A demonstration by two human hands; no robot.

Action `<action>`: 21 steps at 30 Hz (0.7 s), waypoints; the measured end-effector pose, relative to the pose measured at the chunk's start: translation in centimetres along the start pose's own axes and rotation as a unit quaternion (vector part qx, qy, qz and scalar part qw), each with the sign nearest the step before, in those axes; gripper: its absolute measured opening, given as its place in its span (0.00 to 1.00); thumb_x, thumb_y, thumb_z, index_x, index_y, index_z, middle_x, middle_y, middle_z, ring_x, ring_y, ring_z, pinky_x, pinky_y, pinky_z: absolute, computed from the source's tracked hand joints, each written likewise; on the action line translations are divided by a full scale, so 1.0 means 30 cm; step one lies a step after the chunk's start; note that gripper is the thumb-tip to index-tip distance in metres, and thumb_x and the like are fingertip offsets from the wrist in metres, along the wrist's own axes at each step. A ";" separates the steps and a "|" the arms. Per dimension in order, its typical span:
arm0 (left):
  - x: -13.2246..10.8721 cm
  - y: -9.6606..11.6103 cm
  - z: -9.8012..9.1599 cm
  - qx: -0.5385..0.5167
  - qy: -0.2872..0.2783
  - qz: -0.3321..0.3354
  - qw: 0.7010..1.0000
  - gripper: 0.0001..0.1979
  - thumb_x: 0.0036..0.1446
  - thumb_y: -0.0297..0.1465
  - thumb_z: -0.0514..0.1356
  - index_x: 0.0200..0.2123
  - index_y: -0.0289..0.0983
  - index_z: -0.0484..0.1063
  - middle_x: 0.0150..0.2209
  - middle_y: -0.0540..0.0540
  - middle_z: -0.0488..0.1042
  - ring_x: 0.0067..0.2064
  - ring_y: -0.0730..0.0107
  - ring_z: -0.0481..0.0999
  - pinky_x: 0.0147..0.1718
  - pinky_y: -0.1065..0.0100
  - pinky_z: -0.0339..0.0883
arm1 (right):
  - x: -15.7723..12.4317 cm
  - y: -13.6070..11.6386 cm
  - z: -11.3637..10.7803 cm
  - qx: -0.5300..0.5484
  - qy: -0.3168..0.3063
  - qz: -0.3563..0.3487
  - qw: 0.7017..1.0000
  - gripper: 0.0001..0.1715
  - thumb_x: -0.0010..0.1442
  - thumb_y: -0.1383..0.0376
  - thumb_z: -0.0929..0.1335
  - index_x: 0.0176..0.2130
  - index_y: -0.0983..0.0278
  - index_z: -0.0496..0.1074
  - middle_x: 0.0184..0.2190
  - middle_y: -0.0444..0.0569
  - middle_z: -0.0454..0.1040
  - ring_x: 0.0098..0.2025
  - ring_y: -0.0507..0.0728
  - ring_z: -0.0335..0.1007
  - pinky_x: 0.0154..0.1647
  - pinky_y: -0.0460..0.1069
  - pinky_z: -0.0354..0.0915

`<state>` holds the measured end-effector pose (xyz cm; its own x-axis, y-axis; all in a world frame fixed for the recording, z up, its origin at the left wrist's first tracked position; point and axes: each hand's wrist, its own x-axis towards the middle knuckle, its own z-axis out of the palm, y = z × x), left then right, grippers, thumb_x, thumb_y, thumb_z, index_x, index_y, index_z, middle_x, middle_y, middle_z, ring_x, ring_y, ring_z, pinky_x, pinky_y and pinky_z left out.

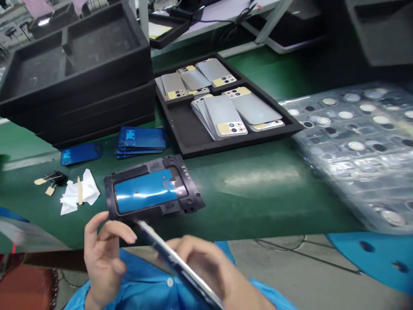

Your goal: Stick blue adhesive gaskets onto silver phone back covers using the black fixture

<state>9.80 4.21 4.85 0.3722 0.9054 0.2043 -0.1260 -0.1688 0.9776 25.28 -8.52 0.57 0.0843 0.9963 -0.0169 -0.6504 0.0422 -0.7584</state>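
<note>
My right hand (206,267) holds a thin phone back cover (176,260) edge-on, tilted over my lap below the table edge. My left hand (105,254) is beside its upper end, fingers curled and partly spread, fingertips close to the cover. Just beyond them on the green table (258,185) lies a black fixture (153,189) with a blue film-covered panel in its window.
A black tray (226,107) holds several silver back covers with gold camera plates. Blue-filmed panels (140,141) lie stacked left of it, with stacked black trays (80,73) behind. White wipes and small sticks (77,191) sit left. A clear blister tray of round parts (358,137) fills the right.
</note>
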 end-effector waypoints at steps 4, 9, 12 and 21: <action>0.061 -0.039 -0.062 0.061 0.124 -0.032 0.990 0.18 0.55 0.42 0.72 0.45 0.40 0.78 0.32 0.49 0.80 0.36 0.69 0.81 0.39 0.71 0.76 | 0.013 -0.166 -0.077 -0.423 0.150 -0.160 0.879 0.25 0.55 0.56 0.80 0.49 0.56 0.74 0.57 0.57 0.78 0.58 0.64 0.77 0.55 0.55 0.76; 0.145 -0.146 -0.093 0.054 0.173 -0.095 0.979 0.17 0.52 0.38 0.72 0.43 0.39 0.77 0.46 0.45 0.79 0.52 0.64 0.78 0.56 0.65 0.69 | 0.136 -0.246 -0.128 -0.630 0.086 -0.176 0.751 0.17 0.62 0.62 0.74 0.48 0.57 0.69 0.58 0.57 0.76 0.63 0.67 0.73 0.59 0.61 0.75; 0.170 -0.192 -0.087 0.058 0.181 -0.101 0.977 0.19 0.50 0.38 0.73 0.44 0.40 0.77 0.48 0.45 0.78 0.56 0.61 0.76 0.61 0.60 0.65 | 0.202 -0.244 -0.136 -0.666 0.035 -0.134 0.733 0.20 0.61 0.66 0.73 0.50 0.57 0.66 0.60 0.57 0.75 0.65 0.67 0.71 0.61 0.62 0.74; 0.161 -0.201 -0.068 0.051 0.115 -0.111 0.986 0.22 0.49 0.41 0.74 0.46 0.41 0.77 0.61 0.40 0.72 0.65 0.53 0.71 0.66 0.56 0.62 | 0.264 -0.211 -0.155 -0.664 0.001 -0.082 0.743 0.26 0.58 0.70 0.74 0.52 0.56 0.64 0.61 0.53 0.73 0.70 0.67 0.64 0.66 0.62 0.70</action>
<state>10.49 10.39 -0.18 0.1612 0.9867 -0.0209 0.0329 0.0158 0.9993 33.58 -1.26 2.21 0.0824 0.9858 0.1461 0.6878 0.0498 -0.7242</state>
